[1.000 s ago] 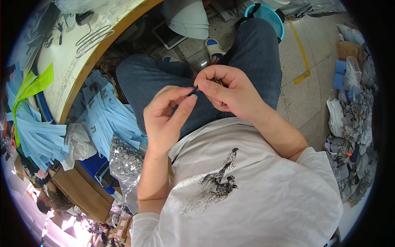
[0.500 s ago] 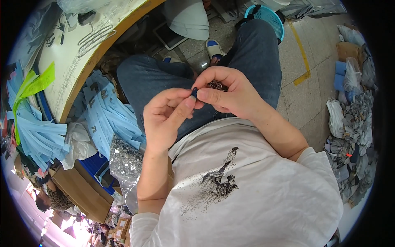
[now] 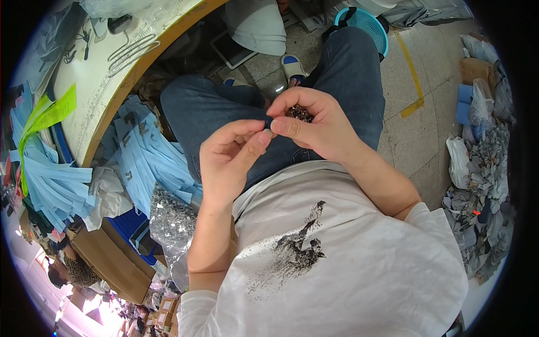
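Reference landmark: one pair of blue jeans [image 3: 351, 73], worn by the seated person.

Hands: two, both above the lap of the jeans. Left hand [image 3: 224, 160]: thumb and index finger are set narrow, tips at the workpiece; whether they grip it cannot be told. Right hand [image 3: 320, 129]: thumb and index finger pinch the workpiece, and the other fingers curl around a cluster of small metallic pieces [image 3: 300, 113], quantity not countable.

Workpiece: one small dark piece [image 3: 268, 121], located between the fingertips of both hands, above the jeans. Its shape is mostly covered.

Left of the jeans: one white table [image 3: 78, 106] with a wooden edge, bearing one serpentine metal wire [image 3: 132, 53]; two bundles of light-blue strips [image 3: 140, 151]; one yellow-green strip [image 3: 53, 112] lying over the outer bundle. Behind these, left of the jeans: one brown carton [image 3: 106, 255] and one clear bag [image 3: 174, 219] of shiny silver material.

Ahead of the jeans: one turquoise basket [image 3: 368, 31], just beside the right knee. Between the legs of the jeans: two sandals [image 3: 293, 68], one only partly visible.

Right of the jeans, well apart: one heap of grey scraps [image 3: 487, 185].
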Demonstrator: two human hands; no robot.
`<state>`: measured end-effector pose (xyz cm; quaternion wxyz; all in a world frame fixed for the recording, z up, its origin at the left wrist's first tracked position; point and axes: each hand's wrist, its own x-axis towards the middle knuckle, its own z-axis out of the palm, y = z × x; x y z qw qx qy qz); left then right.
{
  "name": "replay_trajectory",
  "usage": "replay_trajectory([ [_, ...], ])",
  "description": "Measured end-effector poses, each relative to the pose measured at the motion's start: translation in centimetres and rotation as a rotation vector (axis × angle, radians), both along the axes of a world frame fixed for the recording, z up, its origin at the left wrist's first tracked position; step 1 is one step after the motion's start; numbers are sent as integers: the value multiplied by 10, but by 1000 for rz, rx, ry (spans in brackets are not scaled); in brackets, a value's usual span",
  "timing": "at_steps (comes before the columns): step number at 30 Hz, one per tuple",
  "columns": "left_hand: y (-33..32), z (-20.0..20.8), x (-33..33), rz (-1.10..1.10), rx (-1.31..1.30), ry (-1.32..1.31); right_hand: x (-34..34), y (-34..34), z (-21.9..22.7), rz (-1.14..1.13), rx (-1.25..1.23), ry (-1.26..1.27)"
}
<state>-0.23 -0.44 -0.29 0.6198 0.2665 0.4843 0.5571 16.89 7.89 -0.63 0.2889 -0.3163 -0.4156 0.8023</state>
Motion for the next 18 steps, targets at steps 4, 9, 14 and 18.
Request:
replay_trajectory([
  [4, 1, 2, 1, 15, 9, -12, 1, 1, 2, 38, -51, -27],
  [9, 3, 1, -3, 29, -58, -84, 4, 4, 0, 62, -85, -35],
  [14, 2, -1, 4, 78, -55, 22, 1, 0, -5, 44, -23, -77],
  [18, 3, 0, 5, 68, -54, 103, -2, -2, -6, 13, 63, -79],
])
